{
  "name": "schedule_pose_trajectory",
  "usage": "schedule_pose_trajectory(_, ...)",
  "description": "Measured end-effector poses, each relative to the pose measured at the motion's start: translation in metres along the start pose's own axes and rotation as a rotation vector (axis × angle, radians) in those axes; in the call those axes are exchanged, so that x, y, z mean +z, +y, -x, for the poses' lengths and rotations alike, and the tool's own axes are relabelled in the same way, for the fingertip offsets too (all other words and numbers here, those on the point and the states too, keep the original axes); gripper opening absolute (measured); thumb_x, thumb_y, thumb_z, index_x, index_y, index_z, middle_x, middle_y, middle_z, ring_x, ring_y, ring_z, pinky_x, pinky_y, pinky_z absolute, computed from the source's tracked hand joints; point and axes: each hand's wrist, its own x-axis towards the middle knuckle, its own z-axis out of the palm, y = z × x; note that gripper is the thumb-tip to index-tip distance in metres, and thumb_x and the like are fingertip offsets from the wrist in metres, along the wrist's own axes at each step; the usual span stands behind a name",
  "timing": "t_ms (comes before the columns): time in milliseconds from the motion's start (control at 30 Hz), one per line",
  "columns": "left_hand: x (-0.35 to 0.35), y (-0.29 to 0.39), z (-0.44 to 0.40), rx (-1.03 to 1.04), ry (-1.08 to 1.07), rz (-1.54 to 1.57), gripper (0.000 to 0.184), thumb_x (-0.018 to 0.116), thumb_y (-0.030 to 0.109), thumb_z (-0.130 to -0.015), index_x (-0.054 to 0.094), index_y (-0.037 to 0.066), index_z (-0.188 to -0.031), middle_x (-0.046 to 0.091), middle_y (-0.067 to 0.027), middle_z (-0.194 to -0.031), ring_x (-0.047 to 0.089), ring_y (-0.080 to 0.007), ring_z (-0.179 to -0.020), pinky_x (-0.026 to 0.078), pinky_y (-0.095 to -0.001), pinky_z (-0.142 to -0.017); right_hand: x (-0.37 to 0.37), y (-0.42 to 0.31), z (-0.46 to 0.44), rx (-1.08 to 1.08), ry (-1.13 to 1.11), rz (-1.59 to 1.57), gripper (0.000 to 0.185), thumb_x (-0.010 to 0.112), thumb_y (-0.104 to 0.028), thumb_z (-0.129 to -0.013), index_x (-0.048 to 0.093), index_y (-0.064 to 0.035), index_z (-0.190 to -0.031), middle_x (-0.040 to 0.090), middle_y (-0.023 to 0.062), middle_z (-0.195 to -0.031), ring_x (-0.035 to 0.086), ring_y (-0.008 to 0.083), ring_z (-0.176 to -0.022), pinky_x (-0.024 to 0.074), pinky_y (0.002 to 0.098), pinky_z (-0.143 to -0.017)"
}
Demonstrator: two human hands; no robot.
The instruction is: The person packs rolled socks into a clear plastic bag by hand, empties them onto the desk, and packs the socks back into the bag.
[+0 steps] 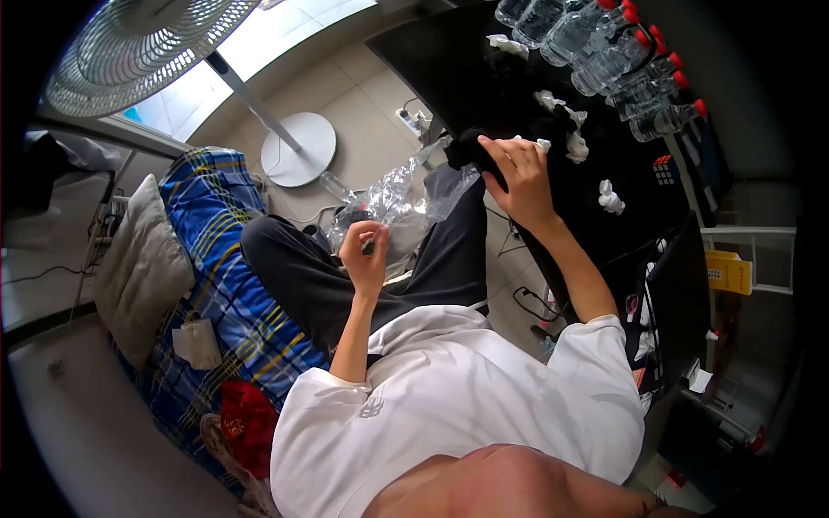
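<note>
A clear plastic bag hangs over my lap, between my knees. My left hand is at the bag's near left side, its fingers curled and pinched on the plastic. At the edge of the black table, my right hand rests with thumb and fingers round the near side of a black, soft-looking item. Crumpled white pieces lie on the table beyond that hand, and one touches its fingertips or lies just behind them.
Several red-capped bottles line the table's far side, near a small cube. A standing fan is at the upper left. A pillow and a tissue pack lie on the blue plaid bed.
</note>
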Motion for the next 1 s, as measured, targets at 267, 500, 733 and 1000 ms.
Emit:
schedule_pose_trajectory(267,0.0,-0.002,0.004,-0.022,-0.021,-0.013,0.007,0.074,0.002,-0.092,0.069,0.001,-0.097,0.07,-0.0056,-0.089,0.066,-0.0141,-0.083,0.053,-0.0285,-0.077,-0.003,0.0,0.003,-0.091,0.005,-0.059,0.051,0.075,-0.019,-0.086,0.065,-0.0182,-0.136,0.065,0.0039,-0.129,0.055,0.0254,-0.127,0.0303,0.0525,-0.119)
schedule_pose_trajectory(500,-0.001,-0.006,0.004,-0.032,0.005,-0.001,0.007,0.073,0.001,-0.092,0.069,0.001,-0.097,0.069,-0.0052,-0.089,0.066,-0.0137,-0.084,0.053,-0.0283,-0.077,-0.029,0.047,-0.002,0.208,0.11,0.187,0.045,0.074,-0.041,-0.091,0.067,-0.0126,-0.125,0.066,0.0063,-0.117,0.066,0.0271,-0.104,0.0502,0.0416,-0.09)
schedule_pose_trajectory(733,-0.003,-0.003,0.003,-0.031,0.012,-0.001,0.007,0.073,-0.001,-0.092,0.068,0.001,-0.097,0.068,-0.0042,-0.089,0.066,-0.0125,-0.084,0.053,-0.0276,-0.078,-0.017,0.056,0.011,0.343,0.013,0.148,0.049,0.067,-0.052,-0.096,0.067,-0.0115,-0.124,0.063,0.0096,-0.112,0.07,0.0312,-0.093,0.0591,0.0408,-0.076)
schedule_pose_trajectory(1000,-0.003,-0.002,0.002,-0.012,-0.001,0.008,0.008,0.073,-0.002,-0.092,0.068,0.001,-0.097,0.068,-0.0049,-0.091,0.065,-0.0134,-0.085,0.053,-0.0275,-0.077,0.001,0.029,0.009,0.18,0.066,-0.32,0.048,0.082,-0.008,-0.084,0.058,-0.0084,-0.125,0.066,0.0129,-0.119,0.066,0.0352,-0.109,0.0549,0.0427,-0.092)
